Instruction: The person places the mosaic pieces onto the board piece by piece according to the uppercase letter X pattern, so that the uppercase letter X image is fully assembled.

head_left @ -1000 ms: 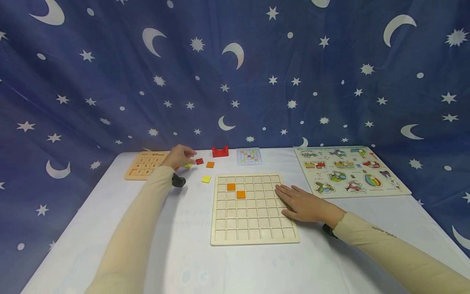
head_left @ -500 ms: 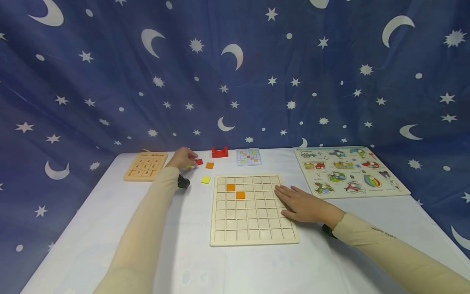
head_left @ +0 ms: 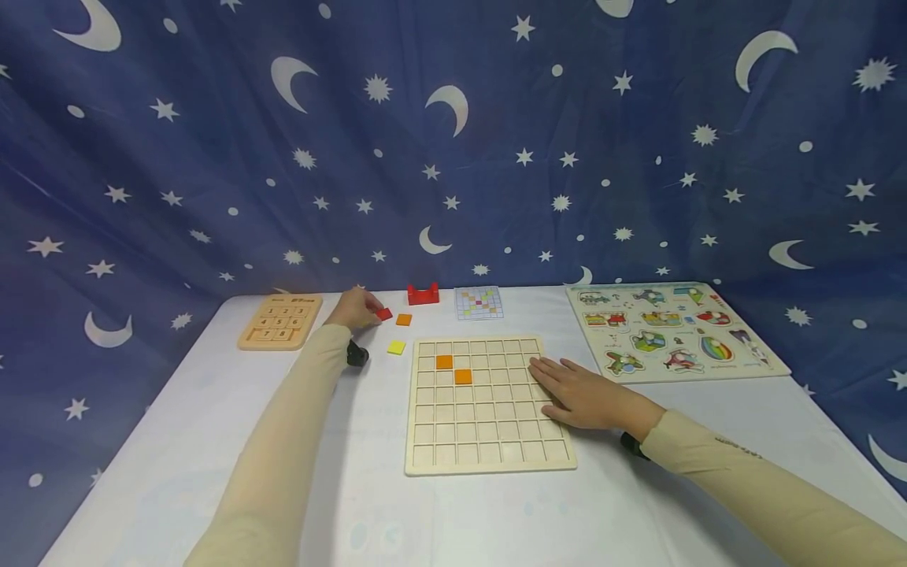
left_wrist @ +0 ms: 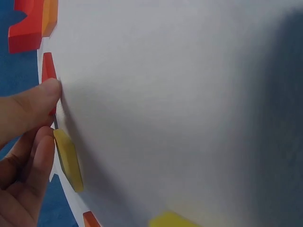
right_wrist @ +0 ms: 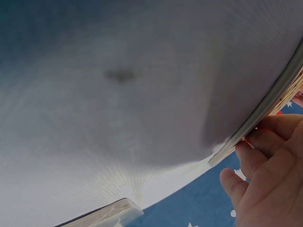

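My left hand (head_left: 357, 308) pinches a red square tile (head_left: 384, 313) at the back left of the table. In the left wrist view the thumb lies over the red tile (left_wrist: 48, 68), partly hiding it, and a yellow tile (left_wrist: 69, 158) is right by the other fingers. An orange tile (head_left: 403, 320) and a yellow tile (head_left: 396, 347) lie flat nearby. The wooden grid board (head_left: 490, 464) holds two orange tiles (head_left: 463, 376) set diagonally in its upper left. My right hand (head_left: 591, 394) rests with spread fingers on the board's right side.
A wooden number puzzle (head_left: 280, 322) lies behind the left forearm. Along the back stand a red holder (head_left: 423, 294) and a small pattern card (head_left: 478, 303). A picture puzzle board (head_left: 673, 331) lies at the back right, before a starry blue cloth (head_left: 496, 118).
My left hand has moved a little to the right, from over the number puzzle's edge to the red tile, and its fingers have closed on it. The right hand stays on the board.
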### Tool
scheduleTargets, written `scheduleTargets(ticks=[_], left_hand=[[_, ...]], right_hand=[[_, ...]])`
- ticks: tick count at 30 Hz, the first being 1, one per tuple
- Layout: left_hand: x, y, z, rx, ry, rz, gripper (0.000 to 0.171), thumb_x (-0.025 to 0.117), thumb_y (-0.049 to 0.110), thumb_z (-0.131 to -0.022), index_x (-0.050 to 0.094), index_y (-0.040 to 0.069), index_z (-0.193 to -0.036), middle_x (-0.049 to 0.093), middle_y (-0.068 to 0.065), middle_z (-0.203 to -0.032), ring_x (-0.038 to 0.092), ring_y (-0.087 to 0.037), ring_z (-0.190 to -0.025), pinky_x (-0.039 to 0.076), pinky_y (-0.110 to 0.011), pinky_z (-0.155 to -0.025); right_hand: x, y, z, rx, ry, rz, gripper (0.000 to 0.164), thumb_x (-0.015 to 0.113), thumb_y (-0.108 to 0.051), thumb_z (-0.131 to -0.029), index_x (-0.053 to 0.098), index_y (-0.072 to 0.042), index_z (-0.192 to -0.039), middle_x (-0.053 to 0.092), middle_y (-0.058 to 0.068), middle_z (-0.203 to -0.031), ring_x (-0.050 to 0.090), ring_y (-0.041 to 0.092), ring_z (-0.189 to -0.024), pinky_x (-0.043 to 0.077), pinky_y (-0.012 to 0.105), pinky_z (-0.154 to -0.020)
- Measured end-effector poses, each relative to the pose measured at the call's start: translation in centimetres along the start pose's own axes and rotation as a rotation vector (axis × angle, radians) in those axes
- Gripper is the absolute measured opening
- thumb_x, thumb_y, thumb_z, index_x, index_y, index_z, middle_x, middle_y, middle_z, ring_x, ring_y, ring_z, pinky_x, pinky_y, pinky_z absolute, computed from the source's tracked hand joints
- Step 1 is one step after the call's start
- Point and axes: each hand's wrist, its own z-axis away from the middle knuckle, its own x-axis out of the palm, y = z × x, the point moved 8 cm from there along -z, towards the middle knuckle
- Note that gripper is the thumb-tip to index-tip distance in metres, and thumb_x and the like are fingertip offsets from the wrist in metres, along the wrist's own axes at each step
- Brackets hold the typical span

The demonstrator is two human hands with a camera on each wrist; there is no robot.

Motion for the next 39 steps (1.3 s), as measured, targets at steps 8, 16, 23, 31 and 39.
scheduleTargets(ticks=[8,16,23,31,39], left_hand=[[-0.1,0.5,0.5,0.053,0.006,-0.055,0.032,0.068,-0.002,-0.079,0.068,-0.001,-0.111,0.065,-0.019,-0.112,0.057,-0.028,-0.099,0.048,-0.041,-0.094],[0.1,0.3,1.1,0.056,-0.030,-0.018,0.034,0.068,-0.005,-0.077,0.068,0.000,-0.111,0.066,-0.018,-0.112,0.056,-0.026,-0.097,0.049,-0.039,-0.092],[0.5,-0.1,1.8,0.033,-0.041,0.013,0.033,0.069,-0.002,-0.079,0.069,0.003,-0.111,0.066,-0.015,-0.110,0.054,-0.023,-0.091,0.050,-0.032,-0.083],[0.9,0.2,2.4,0.063,-0.028,-0.021,0.036,0.075,0.005,-0.077,0.068,0.003,-0.112,0.066,-0.013,-0.103,0.053,-0.020,-0.086,0.047,-0.029,-0.078],[1.2,0.3,2.7,0.020,-0.027,-0.014,0.034,0.074,0.006,-0.078,0.066,0.001,-0.111,0.061,-0.012,-0.098,0.051,-0.020,-0.086,0.045,-0.027,-0.076]], right_hand=[[0.0,0.0,0.0,0.002,-0.004,-0.001,0.065,0.044,-0.038,-0.098,0.025,0.001,-0.147,0.023,0.017,-0.155,0.023,0.033,-0.143,0.022,0.051,-0.115],[0.2,0.2,-0.1,0.008,-0.012,0.007,0.066,0.043,-0.039,-0.098,0.024,0.000,-0.147,0.022,0.016,-0.155,0.022,0.032,-0.143,0.022,0.050,-0.115],[0.3,0.2,-0.1,0.008,-0.009,0.007,0.066,0.044,-0.039,-0.098,0.024,0.000,-0.147,0.022,0.016,-0.155,0.022,0.032,-0.143,0.022,0.050,-0.115],[0.2,0.2,-0.1,0.007,-0.005,-0.002,0.066,0.044,-0.039,-0.098,0.024,0.000,-0.147,0.022,0.016,-0.155,0.022,0.032,-0.143,0.021,0.051,-0.115],[0.5,0.3,-0.1,0.002,0.001,-0.001,0.066,0.043,-0.039,-0.098,0.023,0.000,-0.147,0.022,0.016,-0.155,0.022,0.032,-0.143,0.021,0.051,-0.115]])
